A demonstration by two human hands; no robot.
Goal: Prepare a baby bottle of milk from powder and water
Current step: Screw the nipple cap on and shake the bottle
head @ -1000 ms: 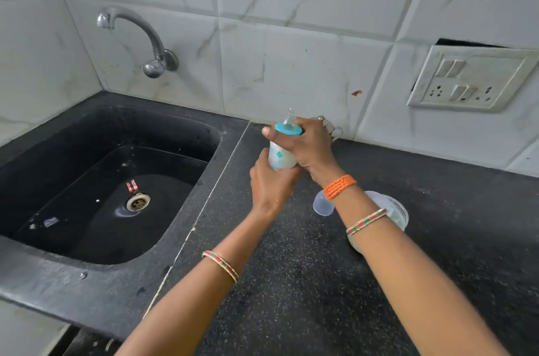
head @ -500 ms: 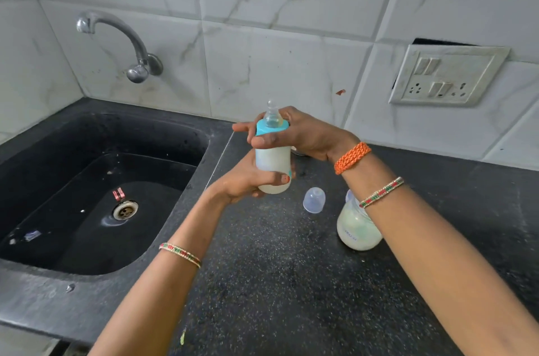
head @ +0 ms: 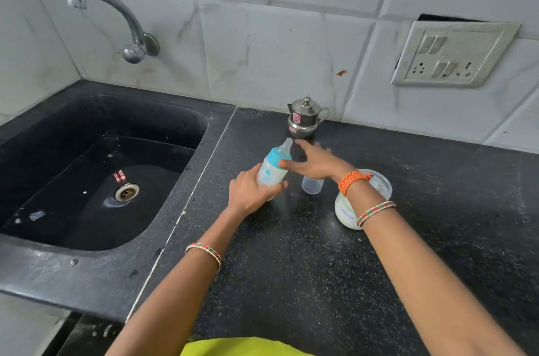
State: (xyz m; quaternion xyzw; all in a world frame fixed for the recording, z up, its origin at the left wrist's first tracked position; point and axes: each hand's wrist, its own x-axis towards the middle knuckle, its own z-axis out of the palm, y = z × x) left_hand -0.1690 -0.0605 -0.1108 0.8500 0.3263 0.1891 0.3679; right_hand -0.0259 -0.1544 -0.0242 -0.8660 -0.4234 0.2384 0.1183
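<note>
A baby bottle with a teal collar and a clear teat holds white milk and leans to the right. My left hand grips its lower body from below. My right hand is spread just right of the collar, thumb touching the bottle, fingers apart and holding nothing. The bottle's clear cap stands on the black counter under my right hand. A round formula jar with white powder sits partly behind my right wrist.
A small steel lidded pot stands at the back by the tiled wall. A black sink with a drain lies to the left under a wall tap. A switch plate is on the wall at the right.
The bottle has come down toward the counter and tilted right. My right hand has let go of the teal collar and opened beside it. The steel pot has come into view.
</note>
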